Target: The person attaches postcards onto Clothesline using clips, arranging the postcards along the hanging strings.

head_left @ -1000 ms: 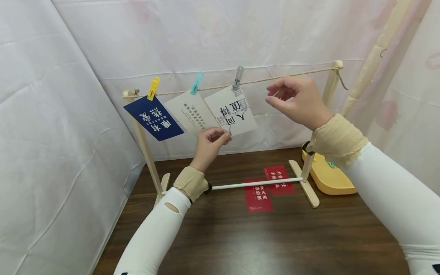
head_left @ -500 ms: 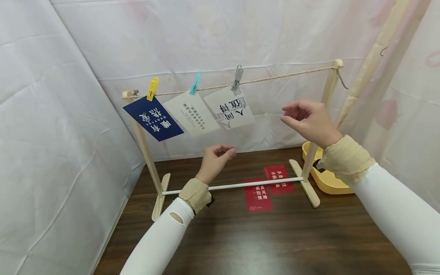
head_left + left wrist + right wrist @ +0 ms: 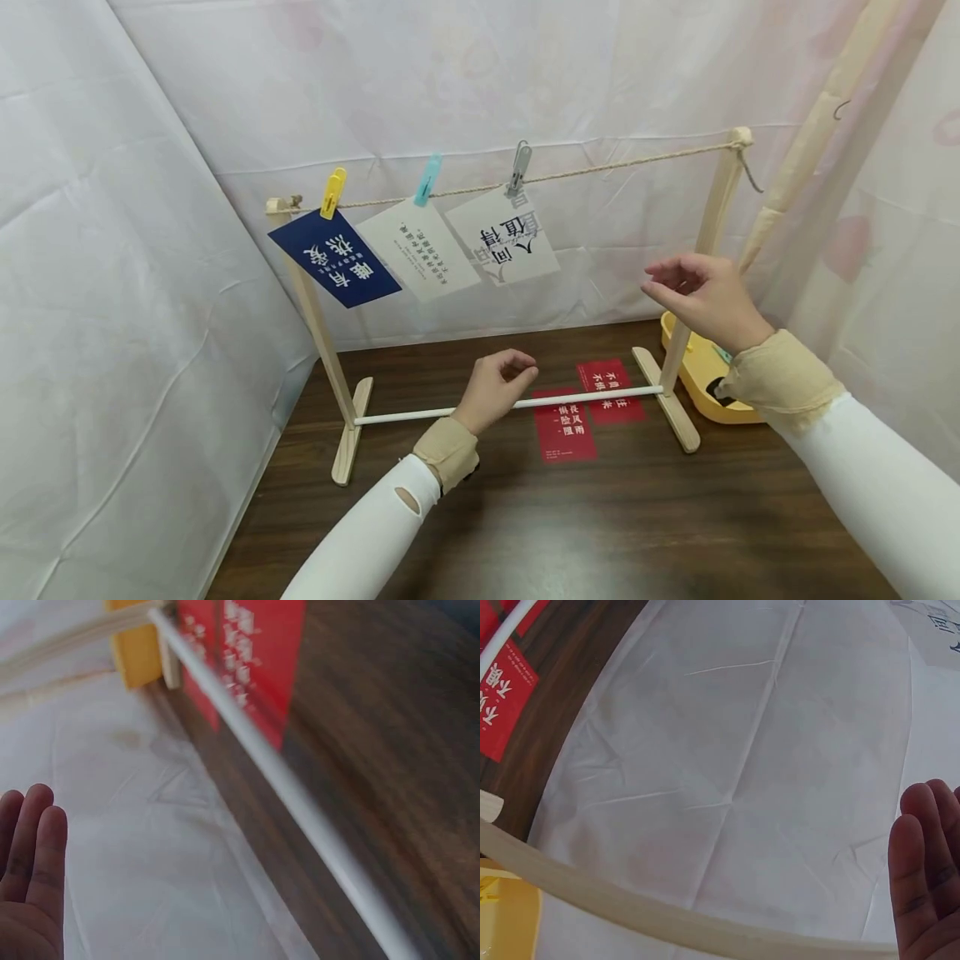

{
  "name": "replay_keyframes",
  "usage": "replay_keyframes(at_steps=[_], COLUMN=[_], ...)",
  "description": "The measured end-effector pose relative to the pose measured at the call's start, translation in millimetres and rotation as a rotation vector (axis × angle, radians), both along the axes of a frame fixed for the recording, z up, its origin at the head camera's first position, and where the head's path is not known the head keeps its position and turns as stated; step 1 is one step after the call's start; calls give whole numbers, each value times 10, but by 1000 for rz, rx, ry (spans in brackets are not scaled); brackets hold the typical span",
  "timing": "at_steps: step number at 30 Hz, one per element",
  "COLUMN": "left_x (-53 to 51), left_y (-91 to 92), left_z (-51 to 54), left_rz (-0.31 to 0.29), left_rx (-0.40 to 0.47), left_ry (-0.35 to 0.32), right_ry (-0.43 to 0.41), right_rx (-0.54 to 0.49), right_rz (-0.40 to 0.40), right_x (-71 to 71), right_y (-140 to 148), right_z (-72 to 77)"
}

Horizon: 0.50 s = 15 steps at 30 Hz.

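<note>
My left hand (image 3: 498,387) is above the table near the rack's white crossbar (image 3: 420,415), its fingers loosely bent around nothing. To the right, my right hand (image 3: 708,300) hovers in front of the wooden post (image 3: 678,350), also holding nothing. Three cards hang from the twine (image 3: 622,162): a navy card (image 3: 333,260) under a yellow clothespin (image 3: 333,196), a cream card (image 3: 420,254) under a light blue clothespin (image 3: 428,180), and a white card with dark lettering (image 3: 498,237) under a grey clothespin (image 3: 518,169). Two red cards (image 3: 562,442) (image 3: 600,375) lie on the table below.
A yellow tray (image 3: 705,367) with a green clothespin (image 3: 722,353) in it stands by the rack's right foot (image 3: 667,400), partly behind my right wrist. The left foot (image 3: 351,433) rests on the dark wooden table (image 3: 600,533). White cloth (image 3: 480,75) hangs behind.
My left hand has left the lower edge of the white card and come down to the right. The right hand has lowered and moved right, away from the twine. The white card hangs freely.
</note>
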State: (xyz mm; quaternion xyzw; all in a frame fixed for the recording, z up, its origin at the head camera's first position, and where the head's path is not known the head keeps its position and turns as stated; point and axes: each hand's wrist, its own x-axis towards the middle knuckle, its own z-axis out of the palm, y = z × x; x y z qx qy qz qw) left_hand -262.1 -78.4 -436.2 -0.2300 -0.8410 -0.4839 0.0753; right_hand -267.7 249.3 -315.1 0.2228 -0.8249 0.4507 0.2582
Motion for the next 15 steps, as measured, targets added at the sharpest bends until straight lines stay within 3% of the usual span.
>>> replay_keyframes(at_steps=[7,15], left_x=[84,150], left_y=[108,225], left_z=[-226,-404], left_rz=[-87,-144], left_rx=[-204,-476], left_ry=[-3,82], right_ry=[-63,-134], right_rx=[16,11], right_rz=[-46,-80], right_x=[47,58], right_y=[171,379], right_z=[-162,-368])
